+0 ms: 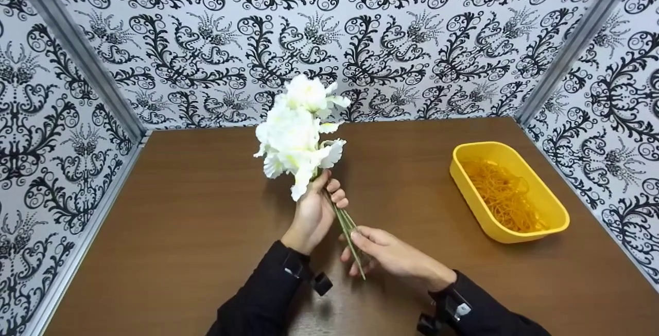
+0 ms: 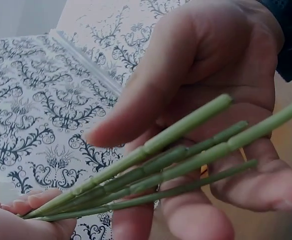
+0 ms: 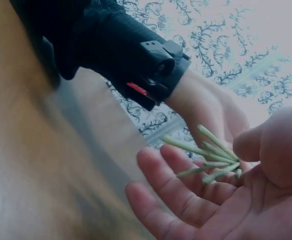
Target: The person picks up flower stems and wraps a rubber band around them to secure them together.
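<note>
A bunch of white artificial flowers (image 1: 293,135) stands out above my left hand (image 1: 314,217), which grips the green stems (image 1: 360,268) just below the blooms. Lower down, my right hand (image 1: 391,253) is around the stems' free ends, its fingers spread and relaxed. The left wrist view has the cut stem ends (image 2: 185,122) crossing in front of the right palm, with the thumb apart from them. Thin orange bits show between the right fingers there; whether they are held is unclear. Seen from the right wrist, the stem ends fan out over the fingers.
On the right of the brown table (image 1: 195,212) sits a yellow tub (image 1: 471,197) with many thin orange rubber bands (image 1: 499,197) inside. Black-and-white patterned walls (image 1: 329,37) with grey metal corner posts enclose the table at the back and both sides.
</note>
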Available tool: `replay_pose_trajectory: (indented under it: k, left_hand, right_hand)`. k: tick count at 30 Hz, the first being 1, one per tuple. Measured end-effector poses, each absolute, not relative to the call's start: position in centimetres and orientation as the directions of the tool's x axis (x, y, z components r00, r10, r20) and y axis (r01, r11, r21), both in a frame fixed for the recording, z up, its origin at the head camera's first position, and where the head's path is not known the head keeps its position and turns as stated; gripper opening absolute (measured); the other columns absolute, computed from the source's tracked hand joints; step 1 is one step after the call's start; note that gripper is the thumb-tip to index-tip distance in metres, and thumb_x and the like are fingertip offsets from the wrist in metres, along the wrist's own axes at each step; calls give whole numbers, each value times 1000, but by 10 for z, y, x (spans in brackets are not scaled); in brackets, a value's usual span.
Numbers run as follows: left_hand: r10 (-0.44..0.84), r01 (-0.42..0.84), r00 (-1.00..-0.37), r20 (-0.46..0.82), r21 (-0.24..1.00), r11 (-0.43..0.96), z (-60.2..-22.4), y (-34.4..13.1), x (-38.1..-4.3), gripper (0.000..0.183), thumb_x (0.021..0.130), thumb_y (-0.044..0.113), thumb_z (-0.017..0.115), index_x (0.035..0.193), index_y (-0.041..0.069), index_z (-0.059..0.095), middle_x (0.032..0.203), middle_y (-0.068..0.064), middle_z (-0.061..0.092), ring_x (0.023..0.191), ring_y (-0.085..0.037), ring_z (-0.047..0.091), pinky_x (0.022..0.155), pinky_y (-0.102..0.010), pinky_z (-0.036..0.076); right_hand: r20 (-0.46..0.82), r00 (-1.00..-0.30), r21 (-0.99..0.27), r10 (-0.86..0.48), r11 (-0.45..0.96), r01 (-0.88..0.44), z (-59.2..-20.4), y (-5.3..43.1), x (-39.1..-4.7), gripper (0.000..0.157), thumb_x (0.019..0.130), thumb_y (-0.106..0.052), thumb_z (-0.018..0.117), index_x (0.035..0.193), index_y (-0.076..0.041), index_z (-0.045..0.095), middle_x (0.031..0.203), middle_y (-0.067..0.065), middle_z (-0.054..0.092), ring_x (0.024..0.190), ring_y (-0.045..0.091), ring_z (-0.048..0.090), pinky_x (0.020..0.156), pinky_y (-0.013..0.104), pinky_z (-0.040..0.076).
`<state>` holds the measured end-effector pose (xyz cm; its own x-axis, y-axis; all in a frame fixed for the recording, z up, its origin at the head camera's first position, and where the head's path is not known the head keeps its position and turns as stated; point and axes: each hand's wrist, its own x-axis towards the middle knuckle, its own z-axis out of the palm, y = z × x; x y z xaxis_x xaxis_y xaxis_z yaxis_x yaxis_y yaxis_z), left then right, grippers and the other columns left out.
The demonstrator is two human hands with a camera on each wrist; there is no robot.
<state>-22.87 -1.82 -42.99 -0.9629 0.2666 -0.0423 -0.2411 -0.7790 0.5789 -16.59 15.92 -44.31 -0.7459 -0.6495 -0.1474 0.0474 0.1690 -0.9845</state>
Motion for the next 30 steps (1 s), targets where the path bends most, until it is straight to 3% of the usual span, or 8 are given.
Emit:
replay_pose_trajectory:
  k: [5,8,12,15,20,25,30]
  left_hand:
    - [245,-219,-969,-34,577,-787,-429,-16,-225,24,112,22,34,91,12,36,75,2,32,64,-12,31,57,-22,29]
    - [226,-204,-974,-31,569,-797,-427,-15,-223,23,112,22,35,92,12,38,75,2,34,64,-12,32,57,-22,30]
    - [221,-193,-975,-22,576,-794,-425,-12,-218,22,112,23,35,93,12,36,76,1,34,64,-12,33,58,-21,30]
    - [232,-194,-973,-12,588,-785,-423,-11,-216,22,112,23,34,93,12,35,77,2,34,64,-11,33,58,-21,31]
    - [286,-232,-958,0,584,-778,-418,-16,-218,26,110,22,40,86,14,37,74,2,34,63,-11,33,58,-22,32]
    - [330,-278,-944,-8,557,-783,-414,-26,-222,27,107,18,49,81,13,47,67,5,34,55,-6,37,53,-18,34]
    - [357,-308,-934,-7,523,-795,-413,-29,-221,32,107,20,53,77,13,46,60,7,33,47,-3,38,46,-14,32]
  right_hand:
    - [-136,-744,-989,-654,128,69,-444,158,-164,43,112,-28,40,137,7,44,93,9,57,64,16,61,62,34,58]
    - [-133,-740,-990,-659,118,73,-443,158,-163,38,112,-29,39,130,4,46,83,6,49,55,13,50,53,29,55]
    - [-125,-724,-992,-679,102,75,-442,158,-161,36,112,-27,39,114,8,45,78,6,52,58,15,53,52,28,53]
    - [-113,-704,-993,-701,65,95,-441,159,-161,38,112,-26,37,110,12,41,78,5,53,62,15,56,56,29,54]
    - [-99,-665,-987,-740,-14,163,-436,161,-157,32,113,-27,36,108,4,40,74,0,39,53,9,41,57,28,52]
    - [-77,-622,-960,-779,-111,258,-429,160,-150,25,113,-30,35,104,-8,43,66,-5,28,45,7,26,49,23,48]
    - [-2,-533,-922,-846,-205,329,-431,158,-146,27,114,-29,26,102,-10,41,64,-5,25,44,7,25,50,21,48]
